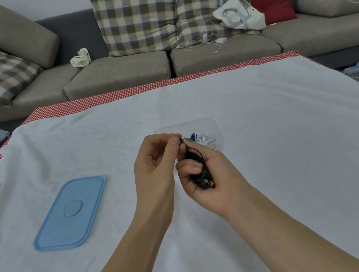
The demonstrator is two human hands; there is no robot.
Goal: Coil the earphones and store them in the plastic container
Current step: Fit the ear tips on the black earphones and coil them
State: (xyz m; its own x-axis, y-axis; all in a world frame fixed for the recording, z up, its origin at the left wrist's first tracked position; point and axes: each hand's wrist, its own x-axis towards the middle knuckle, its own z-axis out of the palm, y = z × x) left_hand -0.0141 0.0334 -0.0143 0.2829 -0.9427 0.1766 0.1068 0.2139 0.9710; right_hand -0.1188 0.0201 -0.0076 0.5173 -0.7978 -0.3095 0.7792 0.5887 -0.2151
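— Black cord, bunched into a loose coil: those were the black earphones [198,170], lying in the palm of the right hand [210,177], whose thumb was curled over the bundle and pressed it down. A small red-tipped piece stuck out at the coil's near end.

— And the other hand?

— The left hand [155,169] was raised just beside it, fingers curled in, thumb and forefinger pinching the far end of the cord at the top of the coil. Both hands hovered above the table, close together, almost touching.

— Where was the container?

— The clear plastic container [166,130] stood open on the white tablecloth [294,165], right behind the hands and partly hidden by them. Inside lay white earphones [207,141] and something dark blue [192,137], possibly another cable; it was too small to tell.

— Its lid?

— The blue lid [71,213] lay flat on the cloth, well apart to the left, with a round raised disc in its middle.

— Anything behind the table?

— A grey sofa [118,72] ran along the wall, with checked cushions [135,16] propped upright, a red cushion [275,2], a white bag [239,14], a white charger cable [203,39] and a small white fan [80,57] on the seat. The cloth's far edge showed a red-checked border [143,87].
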